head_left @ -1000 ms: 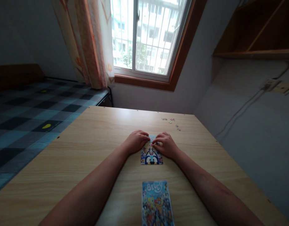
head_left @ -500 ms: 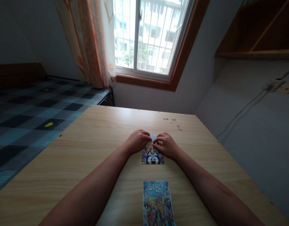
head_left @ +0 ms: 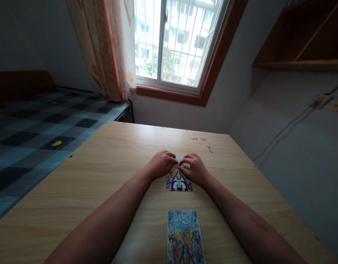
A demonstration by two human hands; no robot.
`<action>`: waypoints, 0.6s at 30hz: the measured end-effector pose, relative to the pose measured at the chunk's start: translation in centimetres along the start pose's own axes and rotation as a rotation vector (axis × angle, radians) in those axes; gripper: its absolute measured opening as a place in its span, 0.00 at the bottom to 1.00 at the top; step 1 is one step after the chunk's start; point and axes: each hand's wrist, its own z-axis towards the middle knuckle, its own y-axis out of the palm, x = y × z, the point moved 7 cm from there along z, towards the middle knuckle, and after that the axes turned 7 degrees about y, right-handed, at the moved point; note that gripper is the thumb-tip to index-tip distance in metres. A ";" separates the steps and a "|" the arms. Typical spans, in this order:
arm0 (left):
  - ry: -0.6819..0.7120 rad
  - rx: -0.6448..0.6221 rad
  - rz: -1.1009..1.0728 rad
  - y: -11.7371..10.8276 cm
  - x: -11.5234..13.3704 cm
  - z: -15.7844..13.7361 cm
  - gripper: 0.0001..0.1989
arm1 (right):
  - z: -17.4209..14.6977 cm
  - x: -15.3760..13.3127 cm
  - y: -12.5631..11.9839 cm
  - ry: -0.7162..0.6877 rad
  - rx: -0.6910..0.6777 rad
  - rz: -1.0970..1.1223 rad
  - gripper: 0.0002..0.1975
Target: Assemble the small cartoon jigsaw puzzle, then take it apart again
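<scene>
A small jigsaw puzzle (head_left: 179,184) lies flat on the table, with a blue cartoon dog's face at its near edge. From the left, my left hand (head_left: 162,164) rests on its upper part, fingers stretched out and lying on the surface. My right hand (head_left: 194,168) comes in from the right, thumb and forefinger curled together over the middle of the puzzle. A puzzle piece seems to be at those fingertips, mostly hidden. Closer to me is a picture card (head_left: 185,236) marked "Bluey", showing many cartoon figures.
Several loose puzzle pieces (head_left: 203,139) lie toward the table's far right corner. The wooden table (head_left: 102,176) has a bed (head_left: 47,128) with a checked cover to its left. A window (head_left: 180,44) and curtain (head_left: 111,51) are beyond; a shelf (head_left: 303,66) hangs at right.
My right fingertips have shifted very slightly over the puzzle. My left hand stays about where it was; the puzzle, card and loose pieces have not moved on the table.
</scene>
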 end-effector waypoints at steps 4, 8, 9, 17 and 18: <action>-0.004 0.001 -0.003 -0.1 0.1 0.0 0.12 | 0.0 -0.1 -0.1 0.010 0.004 -0.016 0.05; -0.001 0.002 -0.013 -0.1 0.1 0.1 0.12 | -0.1 0.0 0.0 -0.010 0.000 -0.016 0.04; -0.002 0.003 -0.013 -0.1 0.1 0.1 0.12 | -0.1 0.0 0.0 -0.017 0.000 -0.017 0.03; 0.017 0.012 -0.004 0.1 -0.1 0.1 0.12 | -0.1 -0.4 -0.1 -0.022 -0.001 -0.071 0.04; 0.018 0.016 0.000 0.1 -0.1 0.1 0.12 | -0.1 -0.5 -0.1 -0.027 -0.005 -0.084 0.04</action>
